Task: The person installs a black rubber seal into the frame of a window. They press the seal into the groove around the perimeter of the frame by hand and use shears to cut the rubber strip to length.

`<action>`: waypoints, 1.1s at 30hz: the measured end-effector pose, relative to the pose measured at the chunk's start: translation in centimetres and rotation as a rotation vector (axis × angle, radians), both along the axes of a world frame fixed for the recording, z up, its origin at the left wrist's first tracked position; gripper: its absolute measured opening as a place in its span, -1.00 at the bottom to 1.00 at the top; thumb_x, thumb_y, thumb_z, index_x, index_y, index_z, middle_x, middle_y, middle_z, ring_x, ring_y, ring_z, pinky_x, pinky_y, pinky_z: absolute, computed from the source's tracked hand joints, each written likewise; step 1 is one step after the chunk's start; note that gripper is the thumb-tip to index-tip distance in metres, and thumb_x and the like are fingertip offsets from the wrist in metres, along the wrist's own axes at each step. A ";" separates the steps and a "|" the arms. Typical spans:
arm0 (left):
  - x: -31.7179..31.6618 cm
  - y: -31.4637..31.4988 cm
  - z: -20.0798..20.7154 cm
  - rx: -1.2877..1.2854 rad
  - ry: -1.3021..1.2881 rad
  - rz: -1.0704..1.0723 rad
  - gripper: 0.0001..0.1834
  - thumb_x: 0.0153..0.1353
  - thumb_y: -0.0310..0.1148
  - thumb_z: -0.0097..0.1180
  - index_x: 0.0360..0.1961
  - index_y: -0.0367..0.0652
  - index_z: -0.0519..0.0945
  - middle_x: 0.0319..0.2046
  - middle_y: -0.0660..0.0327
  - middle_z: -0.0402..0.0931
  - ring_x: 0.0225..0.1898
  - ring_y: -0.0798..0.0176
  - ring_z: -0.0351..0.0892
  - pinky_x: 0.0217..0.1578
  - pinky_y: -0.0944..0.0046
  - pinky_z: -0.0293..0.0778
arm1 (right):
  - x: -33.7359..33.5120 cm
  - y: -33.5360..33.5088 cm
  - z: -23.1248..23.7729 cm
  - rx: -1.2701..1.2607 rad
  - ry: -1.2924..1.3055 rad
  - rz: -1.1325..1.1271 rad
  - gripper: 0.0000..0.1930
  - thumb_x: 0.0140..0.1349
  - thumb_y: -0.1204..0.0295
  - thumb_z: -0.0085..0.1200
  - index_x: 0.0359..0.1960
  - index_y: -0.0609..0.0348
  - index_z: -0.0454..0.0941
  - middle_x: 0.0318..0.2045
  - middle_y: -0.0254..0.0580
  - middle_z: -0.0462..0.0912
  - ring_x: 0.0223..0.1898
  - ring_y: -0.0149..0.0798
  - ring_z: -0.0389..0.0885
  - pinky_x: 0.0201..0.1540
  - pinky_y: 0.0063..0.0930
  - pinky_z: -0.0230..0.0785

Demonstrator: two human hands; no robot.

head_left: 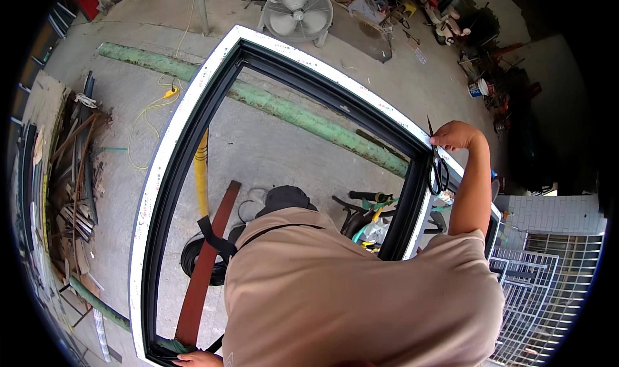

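Observation:
A large window frame (pixel 143 222), black inside with white printed film on its outer faces, surrounds my torso. At its far right corner, my right hand (pixel 456 136) is closed around the middle of a pair of black scissors (pixel 438 175). Their pointed blades stick up past my fingers, and the handle loops hang down over the frame. My left hand (pixel 201 359) is at the near left corner, its fingers closed against the frame's black inner edge. Part of that hand is cut off by the picture's lower edge.
Under the frame run a green beam (pixel 290 111) and a reddish-brown bar (pixel 207 264). A black coil (pixel 190 259) lies near the bar. Beyond stands a floor fan (pixel 297 12). Scrap pieces (pixel 77 180) line the left side; metal grilles (pixel 548 289) stand at right.

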State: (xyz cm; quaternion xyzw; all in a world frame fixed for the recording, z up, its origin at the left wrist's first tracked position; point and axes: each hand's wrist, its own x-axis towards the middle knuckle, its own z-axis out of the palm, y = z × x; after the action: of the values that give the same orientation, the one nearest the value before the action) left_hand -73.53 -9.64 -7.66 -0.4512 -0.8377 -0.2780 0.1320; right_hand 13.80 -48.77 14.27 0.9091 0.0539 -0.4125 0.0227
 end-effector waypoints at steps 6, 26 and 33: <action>-6.0 0.4 -3.1 -0.097 -0.129 -0.131 -0.41 0.82 -0.11 -0.08 0.66 -0.24 0.45 0.43 -0.25 0.64 0.31 -0.28 0.75 0.34 0.00 0.65 | 1.5 -2.5 -2.4 0.190 0.081 -0.048 -0.60 0.41 0.01 0.55 -0.24 0.11 0.83 -0.41 -0.51 0.72 -0.33 -0.44 0.63 -0.18 -0.42 0.56; 4.1 -1.1 2.8 -0.016 -0.412 0.033 -0.47 0.70 -0.21 0.09 0.56 -0.20 0.57 0.17 -0.27 0.77 0.13 -0.31 0.79 0.19 -0.08 0.63 | -26.2 39.9 -4.3 1.371 0.707 0.151 -0.73 0.81 0.13 0.00 0.11 0.08 0.48 -0.25 -0.26 0.64 -0.16 -0.19 0.76 -0.11 -0.36 0.55; 4.7 -1.0 3.3 -0.017 -0.412 0.043 -0.48 0.70 -0.20 0.13 0.55 -0.16 0.57 0.09 -0.28 0.77 0.04 -0.30 0.82 0.11 -0.07 0.66 | -42.8 45.7 -7.2 0.942 1.192 0.234 -0.73 0.82 0.14 -0.03 0.10 0.06 0.54 -0.27 -0.22 0.73 -0.23 -0.17 0.86 -0.24 -0.37 0.68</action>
State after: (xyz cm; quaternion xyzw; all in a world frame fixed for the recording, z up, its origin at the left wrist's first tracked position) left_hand -68.86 -10.65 -4.32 -0.3676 -0.8588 -0.3547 -0.0401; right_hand -28.96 -3.09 7.07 0.4351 0.3228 -0.7612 -0.3564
